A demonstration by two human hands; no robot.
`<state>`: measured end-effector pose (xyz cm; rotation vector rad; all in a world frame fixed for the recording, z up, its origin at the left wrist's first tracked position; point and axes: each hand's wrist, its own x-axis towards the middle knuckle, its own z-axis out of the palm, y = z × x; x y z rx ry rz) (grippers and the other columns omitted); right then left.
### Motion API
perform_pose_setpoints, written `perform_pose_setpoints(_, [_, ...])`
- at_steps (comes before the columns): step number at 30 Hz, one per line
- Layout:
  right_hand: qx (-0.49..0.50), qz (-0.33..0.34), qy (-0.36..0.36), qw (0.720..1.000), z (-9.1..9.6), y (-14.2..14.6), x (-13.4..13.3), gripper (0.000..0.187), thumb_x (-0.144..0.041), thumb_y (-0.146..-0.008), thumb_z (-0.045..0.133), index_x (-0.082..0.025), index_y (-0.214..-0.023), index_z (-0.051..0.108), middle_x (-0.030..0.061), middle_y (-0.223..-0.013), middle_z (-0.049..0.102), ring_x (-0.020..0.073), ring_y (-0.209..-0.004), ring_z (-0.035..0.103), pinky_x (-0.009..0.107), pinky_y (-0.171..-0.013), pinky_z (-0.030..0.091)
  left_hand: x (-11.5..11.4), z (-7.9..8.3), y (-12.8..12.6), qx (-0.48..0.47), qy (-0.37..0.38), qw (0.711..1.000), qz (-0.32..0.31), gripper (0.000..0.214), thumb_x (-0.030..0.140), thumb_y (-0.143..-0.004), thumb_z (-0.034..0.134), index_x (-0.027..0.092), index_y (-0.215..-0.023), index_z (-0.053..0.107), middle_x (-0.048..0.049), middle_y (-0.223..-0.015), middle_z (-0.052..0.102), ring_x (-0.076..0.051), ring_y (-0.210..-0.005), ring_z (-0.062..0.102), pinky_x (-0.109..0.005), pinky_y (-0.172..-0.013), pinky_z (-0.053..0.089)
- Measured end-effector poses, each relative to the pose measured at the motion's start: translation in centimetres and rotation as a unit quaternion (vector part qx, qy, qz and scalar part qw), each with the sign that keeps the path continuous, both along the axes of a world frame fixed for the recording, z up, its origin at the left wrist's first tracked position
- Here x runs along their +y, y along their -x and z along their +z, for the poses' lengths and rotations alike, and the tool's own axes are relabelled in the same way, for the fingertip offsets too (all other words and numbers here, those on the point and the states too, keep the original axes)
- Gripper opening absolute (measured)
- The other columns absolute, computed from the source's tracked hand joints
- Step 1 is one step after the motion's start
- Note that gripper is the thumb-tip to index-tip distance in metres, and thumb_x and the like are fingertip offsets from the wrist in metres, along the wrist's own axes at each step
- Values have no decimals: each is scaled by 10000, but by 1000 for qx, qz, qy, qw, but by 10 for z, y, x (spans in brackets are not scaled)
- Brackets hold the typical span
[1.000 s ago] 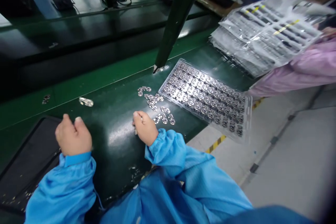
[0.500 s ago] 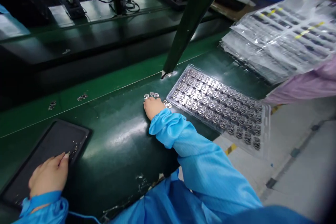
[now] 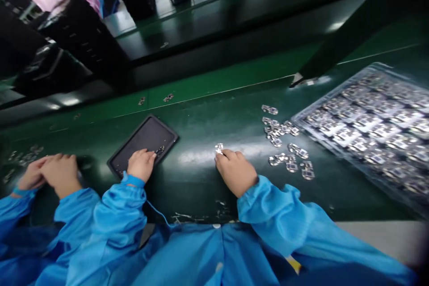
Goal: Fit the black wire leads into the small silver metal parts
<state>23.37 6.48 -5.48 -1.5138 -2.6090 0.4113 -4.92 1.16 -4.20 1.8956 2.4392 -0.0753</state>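
- Dark green bench mat (image 3: pixel 197 118) is run left to right
- Clear blister tray (image 3: pixel 335 94), filled with metal clips, is placed at right
- Loose metal clips (image 3: pixel 278 132) are scattered just left of it
- Black tray (image 3: pixel 144 136) is laid near, left of centre
- Small metal pieces (image 3: pixel 168 97) are left along the far edge

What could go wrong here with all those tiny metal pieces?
The loose metal pieces lie bare on the green work surface, right beside the right hand, so its blue sleeve might scatter them. The small piece at its fingertips might also slip and land among the others.
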Motion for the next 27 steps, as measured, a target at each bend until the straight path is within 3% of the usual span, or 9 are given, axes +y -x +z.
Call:
perform_pose_setpoints(5, [54, -20, -40, 998, -5, 3, -15, 237, -215, -805, 414, -211, -856, 646, 125, -925, 621, 264, -804, 532, 390, -692, 410, 5, -2, -7, 4, -50, 999, -7, 339, 283, -804, 314, 175, -779, 635, -77, -808, 653, -202, -829, 574, -343, -810, 424])
perform_pose_setpoints(12, [22, 1, 19, 1000, 2, 8, -29, 286, -265, -847, 369, -192, -917, 636, 107, -999, 614, 220, -871, 529, 354, -782, 406, 5, 20, -21, -4, -87, 995, -54, 282, 258, -816, 331, 163, -786, 595, -74, -777, 639, -195, -799, 571, -331, -776, 429])
perform_pose_setpoints(16, [87, 13, 73, 993, 11, 11, -24, 292, -264, -847, 368, -172, -952, 624, 91, -966, 637, 211, -915, 551, 347, -829, 402, 3, 31, -45, -1, -123, 985, -119, 258, 222, -826, 321, 141, -808, 565, -90, -764, 621, -191, -796, 567, -317, -743, 439])
perform_pose_setpoints(22, [303, -67, 221, 925, 45, 22, -14, 308, -372, -796, 429, -218, -997, 605, 29, -951, 654, 169, -900, 583, 295, -779, 445, -4, 40, -81, -12, -149, 957, -250, 221, 206, -826, 342, 167, -816, 559, -61, -765, 615, -167, -768, 563, -320, -748, 456])
perform_pose_setpoints(27, [319, -72, 300, 896, 49, 14, -17, 303, -385, -793, 410, -215, -665, 626, -37, -559, 587, 116, -566, 543, 232, -535, 407, -8, 34, -101, -30, -154, 941, -298, 206, 209, -826, 368, 164, -848, 568, -56, -787, 631, -159, -746, 568, -300, -713, 466])
